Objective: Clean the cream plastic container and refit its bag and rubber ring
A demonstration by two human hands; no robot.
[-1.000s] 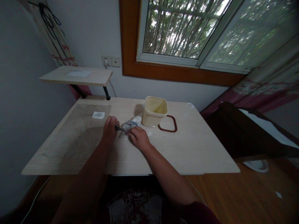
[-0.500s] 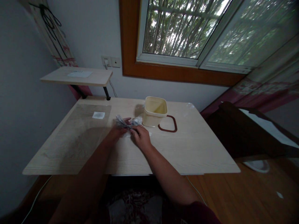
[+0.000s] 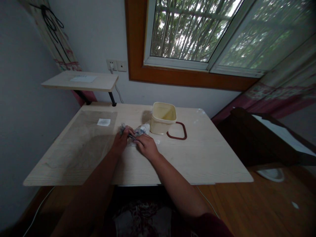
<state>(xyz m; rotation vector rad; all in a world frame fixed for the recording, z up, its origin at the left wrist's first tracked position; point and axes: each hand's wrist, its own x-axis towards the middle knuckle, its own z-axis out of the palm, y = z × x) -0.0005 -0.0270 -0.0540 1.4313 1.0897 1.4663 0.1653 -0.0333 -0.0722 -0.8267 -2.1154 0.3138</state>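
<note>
Both of my hands are closed on a crumpled clear plastic bag [image 3: 142, 129] over the middle of the table. My left hand [image 3: 121, 140] wraps its fingers around the gathered end on the left. Close beside it, my right hand [image 3: 147, 145] pinches the twisted part, which looks dark and narrow. The bag's fuller part lies beyond my right hand; what is inside cannot be made out. Just right of the bag stands a cream square plastic container [image 3: 160, 126], its top uncovered. A reddish-brown rounded square ring [image 3: 185, 131] lies flat beside the container.
A clear plastic sheet [image 3: 81, 144] with a white label [image 3: 104, 122] covers the left of the wooden table [image 3: 202, 158]. A small raised shelf [image 3: 98, 85] stands at the back left. The wall and window [image 3: 182, 36] rise behind.
My left hand has closed over the bag's gathered end, which showed fanned out above the fingers before. The right hand has shifted slightly left. The container and ring stay in place.
</note>
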